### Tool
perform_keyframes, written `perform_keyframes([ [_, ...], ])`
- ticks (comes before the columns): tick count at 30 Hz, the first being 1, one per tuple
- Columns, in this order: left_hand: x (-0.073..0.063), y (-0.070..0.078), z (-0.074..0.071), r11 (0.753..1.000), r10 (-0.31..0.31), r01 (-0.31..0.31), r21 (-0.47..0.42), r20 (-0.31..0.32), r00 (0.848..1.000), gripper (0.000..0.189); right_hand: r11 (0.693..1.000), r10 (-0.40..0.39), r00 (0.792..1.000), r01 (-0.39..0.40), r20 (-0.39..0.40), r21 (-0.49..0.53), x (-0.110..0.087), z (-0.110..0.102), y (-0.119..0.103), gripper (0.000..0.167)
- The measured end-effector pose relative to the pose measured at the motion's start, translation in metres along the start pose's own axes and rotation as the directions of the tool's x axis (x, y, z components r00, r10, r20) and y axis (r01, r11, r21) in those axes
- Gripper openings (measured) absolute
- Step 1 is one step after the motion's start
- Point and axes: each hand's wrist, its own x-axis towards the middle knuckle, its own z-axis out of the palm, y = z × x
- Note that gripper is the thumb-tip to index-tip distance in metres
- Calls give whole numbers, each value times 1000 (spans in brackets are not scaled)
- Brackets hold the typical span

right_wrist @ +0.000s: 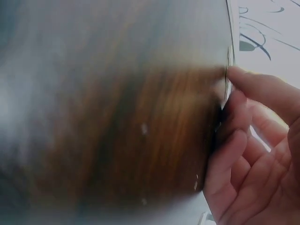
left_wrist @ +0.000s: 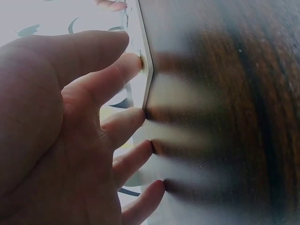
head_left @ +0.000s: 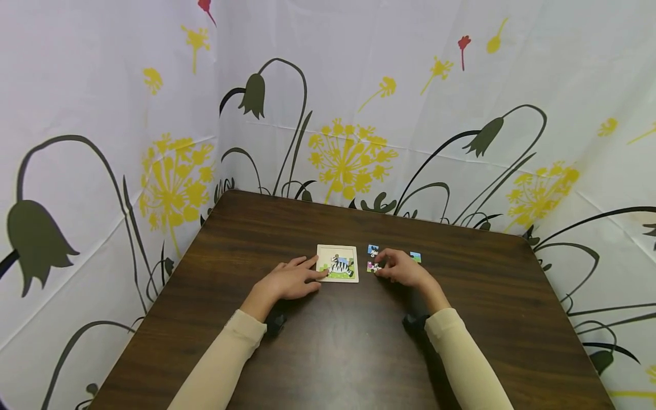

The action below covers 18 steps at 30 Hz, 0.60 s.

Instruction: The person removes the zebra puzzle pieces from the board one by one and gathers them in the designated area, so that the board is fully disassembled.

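Observation:
A small square puzzle board [head_left: 322, 249] with a zebra picture and a pale frame lies flat on the table. My left hand [head_left: 289, 282], fingers extended, rests at its left side, with the index fingertip on the picture. In the left wrist view the fingers [left_wrist: 124, 124] reach the board's edge and the tabletop. To the right of the board, my right hand [head_left: 405, 267] pinches a jigsaw piece [head_left: 370, 266] between thumb and index finger at table level, partly hiding it. Just behind it lies a second piece [head_left: 373, 249], blue with black and white.
A blue and green jigsaw piece [head_left: 415, 257] lies beyond the right hand, partly covered by it. The dark wooden table [head_left: 338, 353] has its far edge against a white curtain [head_left: 348, 68] printed with flowers, which also hangs at both sides.

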Motion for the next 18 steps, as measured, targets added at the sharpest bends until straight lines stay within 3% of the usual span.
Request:
perform_keyframes([
  [10,-2,1,0,1000,-2,2,5,3,1000,51,998,-55,998,55,9,-30,3,2,-19,29],
  [18,-2,0,-1,1000,-10,10,13,15,1000,51,969,-123,989,137,80,-206,29,16,-54,35],
])
